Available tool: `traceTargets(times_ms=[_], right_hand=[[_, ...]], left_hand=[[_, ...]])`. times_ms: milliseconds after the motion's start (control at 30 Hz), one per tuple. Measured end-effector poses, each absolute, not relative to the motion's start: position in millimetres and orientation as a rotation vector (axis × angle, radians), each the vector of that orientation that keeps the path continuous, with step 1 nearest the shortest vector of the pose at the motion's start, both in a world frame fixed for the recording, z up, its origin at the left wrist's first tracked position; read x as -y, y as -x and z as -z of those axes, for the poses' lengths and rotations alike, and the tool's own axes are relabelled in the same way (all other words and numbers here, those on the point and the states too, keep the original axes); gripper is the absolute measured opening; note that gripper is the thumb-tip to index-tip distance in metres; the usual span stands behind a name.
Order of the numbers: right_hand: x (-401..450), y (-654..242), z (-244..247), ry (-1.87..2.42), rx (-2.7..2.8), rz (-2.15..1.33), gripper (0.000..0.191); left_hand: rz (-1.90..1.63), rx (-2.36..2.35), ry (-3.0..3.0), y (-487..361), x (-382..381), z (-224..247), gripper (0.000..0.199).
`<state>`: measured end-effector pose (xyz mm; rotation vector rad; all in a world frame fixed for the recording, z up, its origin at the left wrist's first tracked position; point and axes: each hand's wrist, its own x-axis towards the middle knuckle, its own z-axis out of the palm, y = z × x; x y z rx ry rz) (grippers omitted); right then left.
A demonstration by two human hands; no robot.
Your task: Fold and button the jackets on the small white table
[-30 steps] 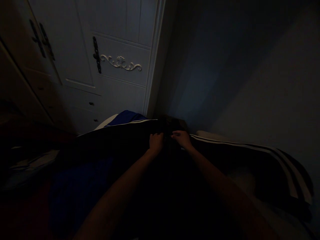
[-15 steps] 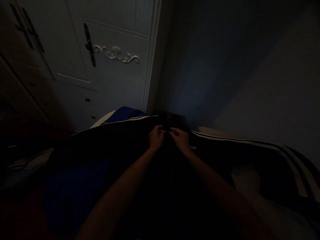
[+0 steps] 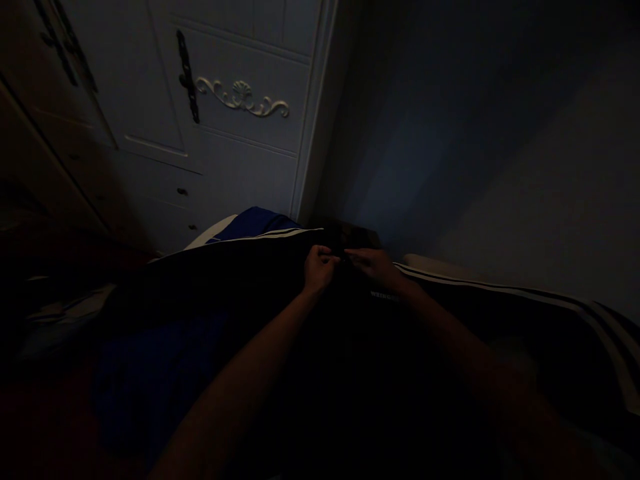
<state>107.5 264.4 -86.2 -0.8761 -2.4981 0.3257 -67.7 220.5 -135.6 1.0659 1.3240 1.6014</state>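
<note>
A black jacket (image 3: 270,273) lies spread out in front of me, with white double stripes running along both sleeves and small pale lettering on the chest. Close to its collar, my left hand (image 3: 320,269) is closed in a pinch on the dark fabric. Just to the right, my right hand (image 3: 377,265) has its fingers stretched toward the left hand, their tips pressed together at the same front part of the jacket. It is too dark to see whether a zip or another small part is between the fingertips.
Behind the jacket stands a white wardrobe (image 3: 240,140) with dark handles and a scroll ornament. Blue cloth (image 3: 257,221) shows past the left sleeve, and more blue cloth (image 3: 155,367) hangs nearer me. A plain wall (image 3: 525,187) rises at the right.
My right hand has turned flatter, its wrist shifting right and uncovering more of the lettering. The left hand stays pinched at the collar. The view has shifted slightly.
</note>
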Motion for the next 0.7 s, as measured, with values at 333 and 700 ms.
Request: traceTargets(times_ms=[333,700], right_hand=[[-300,-89,65,0.509,2.907,0.439,0.031],[-311,-88,69,0.472,3.015,0.291,0.014]], left_hand=[[-1.601,-1.275,-0.977,66,-220,134,0.030],[-1.626,-1.326,-0.961,60,-219,134,0.031]])
